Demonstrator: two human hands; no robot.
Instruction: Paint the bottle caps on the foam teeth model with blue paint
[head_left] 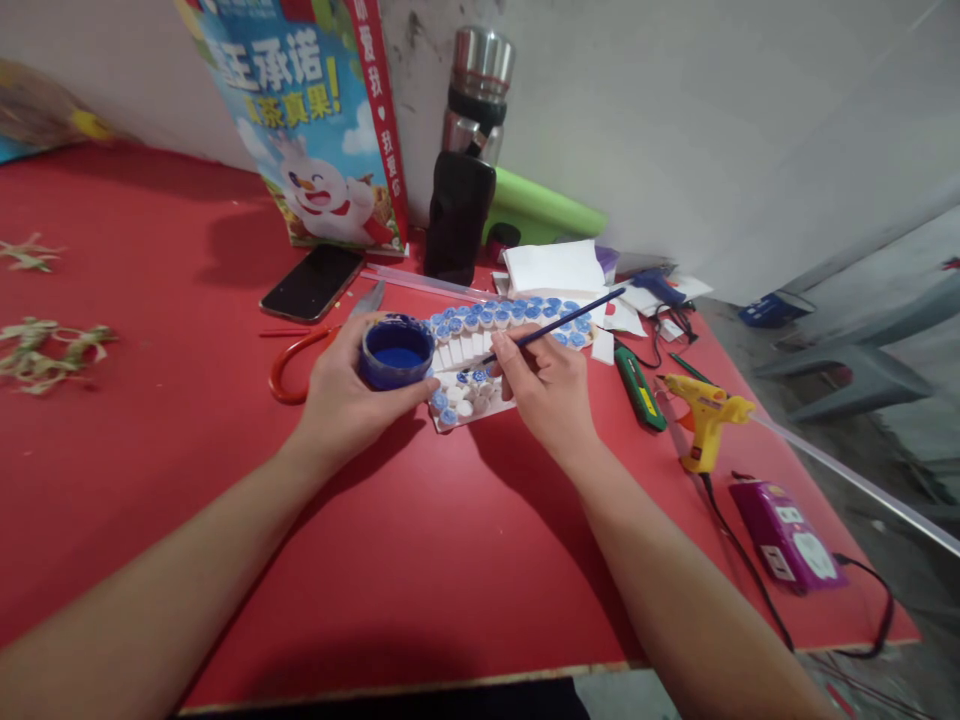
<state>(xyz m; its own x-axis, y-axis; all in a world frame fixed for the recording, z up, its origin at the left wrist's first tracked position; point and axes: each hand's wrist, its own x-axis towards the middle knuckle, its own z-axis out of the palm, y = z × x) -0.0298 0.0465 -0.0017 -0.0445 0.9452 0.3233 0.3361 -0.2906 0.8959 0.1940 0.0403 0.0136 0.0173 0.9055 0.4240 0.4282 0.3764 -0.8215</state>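
My left hand (346,385) is wrapped round a small open jar of blue paint (396,355), just left of a white craft board (495,404). Between the fingers of my right hand (546,390) is a paintbrush (574,318) with a dark blue handle, slanting up to the right. Its tip points down at the board. Small round pieces cover the board; those along the far and left edges (517,312) are blue and white, while several near the front (466,405) are still white. My right hand hides part of the board.
Red-handled scissors (283,378) and a phone (311,284) lie left of the board. To the right are a green utility knife (641,390), a yellow glue gun (703,415) and a purple box (787,535) with cords. Behind stand a dark phone (459,215), metal bottle (480,85) and printed bag (315,130).
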